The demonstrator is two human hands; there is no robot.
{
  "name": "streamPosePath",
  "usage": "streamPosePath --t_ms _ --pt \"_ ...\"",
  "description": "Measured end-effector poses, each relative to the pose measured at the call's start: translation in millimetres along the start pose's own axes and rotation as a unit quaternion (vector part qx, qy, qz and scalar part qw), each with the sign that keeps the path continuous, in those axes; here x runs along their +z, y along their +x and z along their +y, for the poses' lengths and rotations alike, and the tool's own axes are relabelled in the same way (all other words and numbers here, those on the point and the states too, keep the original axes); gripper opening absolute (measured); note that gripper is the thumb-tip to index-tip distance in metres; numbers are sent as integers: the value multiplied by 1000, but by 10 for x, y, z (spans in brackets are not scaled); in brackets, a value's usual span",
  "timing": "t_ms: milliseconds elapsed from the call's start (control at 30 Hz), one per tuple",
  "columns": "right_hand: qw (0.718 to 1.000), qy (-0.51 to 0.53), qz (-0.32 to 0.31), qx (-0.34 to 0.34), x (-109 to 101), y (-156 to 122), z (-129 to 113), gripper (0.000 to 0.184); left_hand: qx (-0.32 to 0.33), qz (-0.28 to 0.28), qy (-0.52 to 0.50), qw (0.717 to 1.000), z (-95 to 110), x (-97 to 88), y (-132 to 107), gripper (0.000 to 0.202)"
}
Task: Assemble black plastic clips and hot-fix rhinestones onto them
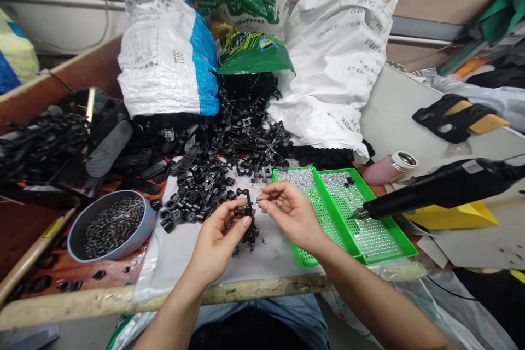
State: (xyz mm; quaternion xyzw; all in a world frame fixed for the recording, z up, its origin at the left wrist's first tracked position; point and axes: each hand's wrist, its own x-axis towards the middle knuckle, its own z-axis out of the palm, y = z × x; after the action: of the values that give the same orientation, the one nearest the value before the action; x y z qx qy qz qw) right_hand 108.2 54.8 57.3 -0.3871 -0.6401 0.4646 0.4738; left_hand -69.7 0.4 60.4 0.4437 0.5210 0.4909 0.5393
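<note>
My left hand (223, 232) is closed around a small black plastic part (245, 210) with short arms, above the white sheet (180, 254). Close on its right, my right hand (289, 210) pinches a thin silvery metal pin (256, 190) between thumb and fingers, at the side of the black part. Whether the pin touches the part I cannot tell. More small black pieces show just below my left hand. Beyond both hands lies a heap of round black wheel-like pieces (191, 191).
Two green trays (361, 256) of small metal pieces stand at right, with a black power screwdriver (430, 188) over them. At left is a blue bowl (150, 224) of small metal pieces. Sacks (164, 60) spill black parts at the back. A pink flask (379, 170) lies tilted.
</note>
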Motion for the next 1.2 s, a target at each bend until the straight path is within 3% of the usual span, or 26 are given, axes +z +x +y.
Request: streamPosePath --t_ms 167,300,433,733,833,967,1067,1200 --pt "997 -74 0 -35 2 -28 -11 18 3 -2 -3 1000 10 15 -18 40" --pt "967 -191 1 -167 -4 -65 -37 19 -6 -6 -32 999 53 34 -24 38" --pt "931 -238 -27 -275 -20 -72 -40 26 -21 -14 -69 997 69 34 -20 38" --pt "907 -249 -61 -335 -80 -37 -93 29 -107 -70 -166 978 12 -16 -51 44" --pt "930 -228 -53 -283 -72 -46 -98 23 -40 -39 -72 996 0 17 -72 40" --pt "985 -140 -20 -104 -37 -74 -55 21 63 -12 88 994 -8 41 -82 33" --pt "998 -54 -22 -21 -35 -66 -27 17 55 -22 66 996 -16 40 -73 33" --pt "998 29 -37 35 -43 -30 -27 18 37 -17 22 999 -37 67 -70 33"
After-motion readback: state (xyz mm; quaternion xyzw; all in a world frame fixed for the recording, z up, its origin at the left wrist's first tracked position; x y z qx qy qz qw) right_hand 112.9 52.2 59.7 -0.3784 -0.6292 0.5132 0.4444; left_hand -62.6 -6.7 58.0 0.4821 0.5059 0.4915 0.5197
